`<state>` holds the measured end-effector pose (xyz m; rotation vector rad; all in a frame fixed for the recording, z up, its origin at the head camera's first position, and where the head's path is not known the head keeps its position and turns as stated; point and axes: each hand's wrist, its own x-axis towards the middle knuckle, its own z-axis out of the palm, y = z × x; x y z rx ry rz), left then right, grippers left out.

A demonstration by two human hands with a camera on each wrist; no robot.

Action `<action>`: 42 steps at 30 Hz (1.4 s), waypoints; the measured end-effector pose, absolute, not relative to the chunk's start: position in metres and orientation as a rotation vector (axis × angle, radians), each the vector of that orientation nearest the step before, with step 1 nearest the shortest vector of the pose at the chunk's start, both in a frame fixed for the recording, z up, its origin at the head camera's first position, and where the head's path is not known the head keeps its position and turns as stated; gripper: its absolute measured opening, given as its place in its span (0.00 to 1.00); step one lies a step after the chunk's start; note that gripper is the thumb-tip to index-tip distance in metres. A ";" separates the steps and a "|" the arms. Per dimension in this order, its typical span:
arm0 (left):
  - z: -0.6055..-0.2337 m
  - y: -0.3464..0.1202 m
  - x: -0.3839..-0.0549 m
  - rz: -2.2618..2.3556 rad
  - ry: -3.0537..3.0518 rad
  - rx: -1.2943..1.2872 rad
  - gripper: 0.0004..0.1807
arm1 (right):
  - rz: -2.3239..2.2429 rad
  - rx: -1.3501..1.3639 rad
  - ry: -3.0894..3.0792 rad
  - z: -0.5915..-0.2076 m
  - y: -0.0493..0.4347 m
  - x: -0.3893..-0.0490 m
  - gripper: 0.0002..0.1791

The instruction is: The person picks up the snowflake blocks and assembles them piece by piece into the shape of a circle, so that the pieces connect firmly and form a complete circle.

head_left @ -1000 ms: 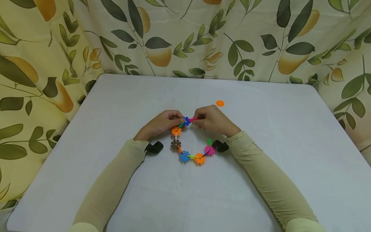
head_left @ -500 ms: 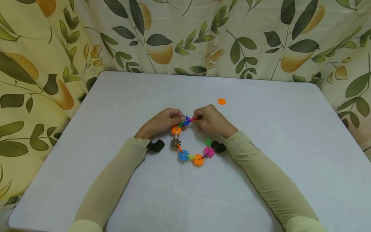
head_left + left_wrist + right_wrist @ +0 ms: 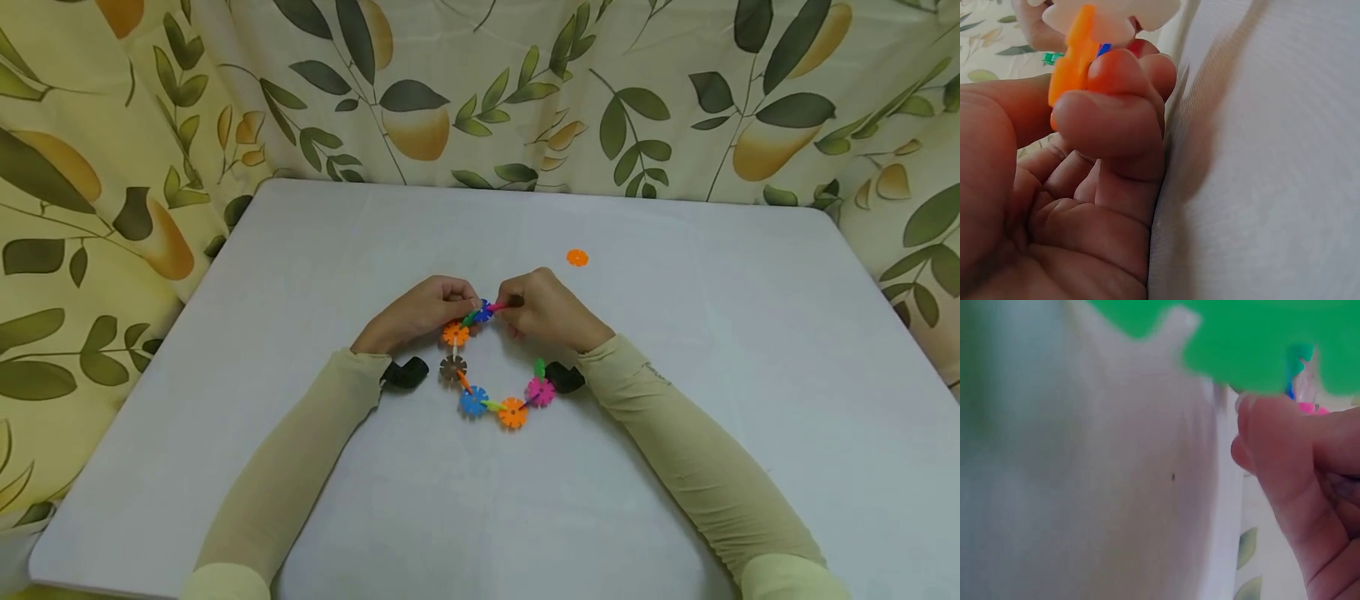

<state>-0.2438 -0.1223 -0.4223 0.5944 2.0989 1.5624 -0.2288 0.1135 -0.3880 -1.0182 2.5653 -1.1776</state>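
A curved chain of notched, flower-shaped interlocking discs point(image 3: 474, 402) lies on the table in many colours. Its upper end is held by my left hand point(image 3: 416, 315), thumb and fingers beside the blue disc point(image 3: 483, 312) and the green one point(image 3: 469, 318). Opposite, my right hand point(image 3: 553, 312) pinches a pink disc point(image 3: 497, 307) that meets the blue disc's edge. A dark patch shows at the right fingers. In the left wrist view an orange disc point(image 3: 1074, 59) and a white disc point(image 3: 1113, 17) sit near the fingertips. A blurred green disc point(image 3: 1241, 347) crosses the right wrist view.
A single orange disc point(image 3: 577, 257) lies on the white table point(image 3: 675, 275) beyond my right hand. The chain's other end, with a pink disc point(image 3: 540, 392) and a green one point(image 3: 540, 367), is close to the black wrist camera point(image 3: 564, 377). A leaf-patterned curtain point(image 3: 525, 92) hangs behind.
Both hands keep their hold at the blue and pink discs, with little movement. A dark patch at the right fingers is plainer now. The whole view has shifted slightly.
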 end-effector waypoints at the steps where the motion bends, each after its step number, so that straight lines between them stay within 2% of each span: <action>1: -0.422 -0.122 -0.244 1.559 2.103 0.597 0.10 | -1.177 -1.021 2.565 -0.388 0.113 -0.229 0.09; 9: -0.419 -0.120 -0.240 1.549 2.125 0.578 0.10 | -1.058 -1.071 2.610 -0.384 0.114 -0.230 0.07; 14: -0.417 -0.125 -0.237 1.573 2.126 0.554 0.10 | -1.011 -1.045 2.640 -0.378 0.127 -0.240 0.03; 20: -0.412 -0.127 -0.239 1.544 2.154 0.561 0.12 | -1.065 -0.848 2.802 -0.371 0.160 -0.258 0.09; 28: -0.412 -0.127 -0.239 1.516 2.132 0.557 0.12 | -1.051 -0.592 2.960 -0.391 0.197 -0.275 0.17; 42: -0.414 -0.123 -0.239 1.461 2.078 0.566 0.19 | -0.912 -0.480 2.922 -0.401 0.206 -0.281 0.21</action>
